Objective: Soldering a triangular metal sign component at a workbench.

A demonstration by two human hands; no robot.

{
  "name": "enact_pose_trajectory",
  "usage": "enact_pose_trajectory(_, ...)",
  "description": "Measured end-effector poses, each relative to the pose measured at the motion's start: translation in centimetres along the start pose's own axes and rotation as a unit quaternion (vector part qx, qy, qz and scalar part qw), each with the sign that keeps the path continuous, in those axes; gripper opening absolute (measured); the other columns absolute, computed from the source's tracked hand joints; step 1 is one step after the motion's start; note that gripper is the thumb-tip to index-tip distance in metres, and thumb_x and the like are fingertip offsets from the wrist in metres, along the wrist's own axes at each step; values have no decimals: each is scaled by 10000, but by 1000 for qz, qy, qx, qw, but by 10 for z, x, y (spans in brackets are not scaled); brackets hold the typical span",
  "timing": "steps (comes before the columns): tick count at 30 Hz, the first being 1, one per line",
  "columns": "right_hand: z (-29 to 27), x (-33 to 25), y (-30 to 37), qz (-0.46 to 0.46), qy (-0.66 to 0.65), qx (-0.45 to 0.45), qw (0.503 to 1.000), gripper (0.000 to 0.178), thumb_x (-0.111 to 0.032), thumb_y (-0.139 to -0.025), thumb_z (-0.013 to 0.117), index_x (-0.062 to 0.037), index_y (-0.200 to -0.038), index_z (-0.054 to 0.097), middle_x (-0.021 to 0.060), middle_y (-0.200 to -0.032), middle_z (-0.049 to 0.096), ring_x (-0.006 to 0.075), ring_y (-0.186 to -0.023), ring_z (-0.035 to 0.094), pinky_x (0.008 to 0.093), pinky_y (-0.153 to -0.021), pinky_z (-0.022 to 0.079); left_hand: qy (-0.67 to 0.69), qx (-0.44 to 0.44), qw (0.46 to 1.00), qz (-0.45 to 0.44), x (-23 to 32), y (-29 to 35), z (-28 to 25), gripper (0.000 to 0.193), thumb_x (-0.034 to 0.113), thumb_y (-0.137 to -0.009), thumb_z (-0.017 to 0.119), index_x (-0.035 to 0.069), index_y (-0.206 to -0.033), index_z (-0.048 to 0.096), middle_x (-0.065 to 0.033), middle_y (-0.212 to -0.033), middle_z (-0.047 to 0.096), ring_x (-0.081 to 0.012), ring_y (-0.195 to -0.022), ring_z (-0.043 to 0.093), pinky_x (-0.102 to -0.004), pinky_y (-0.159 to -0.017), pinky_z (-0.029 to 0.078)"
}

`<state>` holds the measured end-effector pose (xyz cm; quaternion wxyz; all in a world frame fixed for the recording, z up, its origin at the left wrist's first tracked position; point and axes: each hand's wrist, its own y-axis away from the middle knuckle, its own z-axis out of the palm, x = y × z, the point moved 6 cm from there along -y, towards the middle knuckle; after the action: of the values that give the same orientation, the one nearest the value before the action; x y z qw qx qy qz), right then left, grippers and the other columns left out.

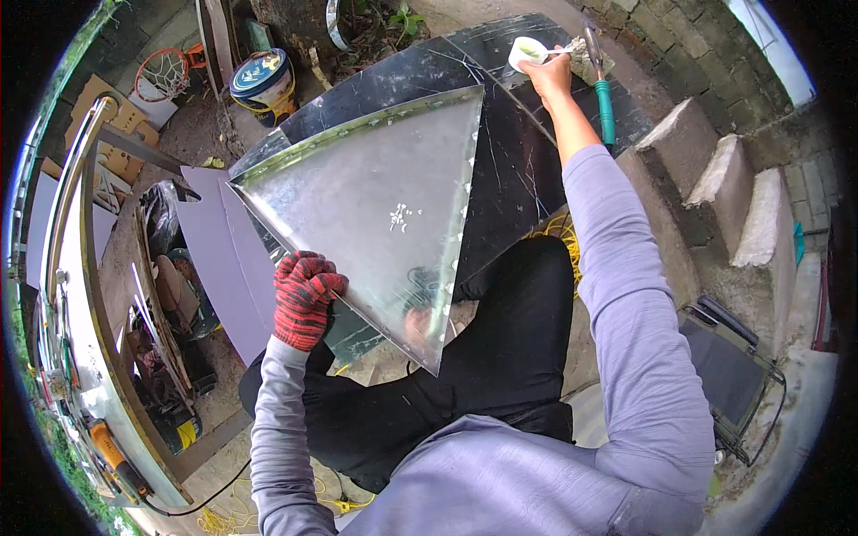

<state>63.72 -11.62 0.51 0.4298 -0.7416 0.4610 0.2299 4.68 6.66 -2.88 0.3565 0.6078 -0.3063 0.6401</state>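
Observation:
A triangular metal tray (pixel 357 179) with upturned edges lies tilted across the table and my lap. Several small white bits (pixel 401 216) are scattered on its middle. My left hand (pixel 307 299), in a red and black striped glove, is closed on the tray's near left edge. Out at the far right, my bare right hand (pixel 547 76) is closed around a small white cup (pixel 529 50) with pale green stuff inside. A white stick-like handle (pixel 560 51) juts from the cup toward the right. Just right of that hand lies a tool with a green handle (pixel 605 112).
Under the tray is a black marble-patterned table (pixel 514 170). A paint bucket (pixel 262 85) stands beyond its left side. Concrete steps (pixel 693 147) rise at the right, near a folded dark-panelled frame (pixel 722 364). An orange power tool (pixel 116 456) and yellow cord (pixel 223 518) are lower left.

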Motion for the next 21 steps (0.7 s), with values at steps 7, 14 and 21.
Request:
enact_pose_trajectory(7, 4, -15, 35, 13, -148, -116, 982, 1071, -44, -710, 931, 123, -1499, 227, 244, -1355, 602, 263, -1203, 644, 351, -1028, 521, -181, 10, 981, 65, 15, 5, -3, 141, 131, -662, 771, 102, -799, 757, -31, -875, 699, -247, -954, 646, -414, -899, 509)
enact_pose_trajectory(14, -15, -16, 47, -18, -149, -149, 977, 1088, -48, -762, 906, 126, -1542, 167, 218, -1298, 654, 235, -1180, 656, 336, -1012, 521, -361, -37, 906, 220, 42, 2, 22, 67, 94, -794, 714, 51, -758, 751, -51, -930, 700, -237, -1023, 606, -368, -874, 530)
enact_pose_trajectory(21, -46, -28, 23, 65, -6, -26, 998, 517, -450, -986, 671, 43, -1123, 747, 185, -962, 767, 237, -941, 726, 395, -836, 531, -417, -5, 883, 216, 27, 1, 12, 199, 170, -595, 763, 173, -794, 769, -12, -897, 720, -241, -959, 658, -412, -902, 503)
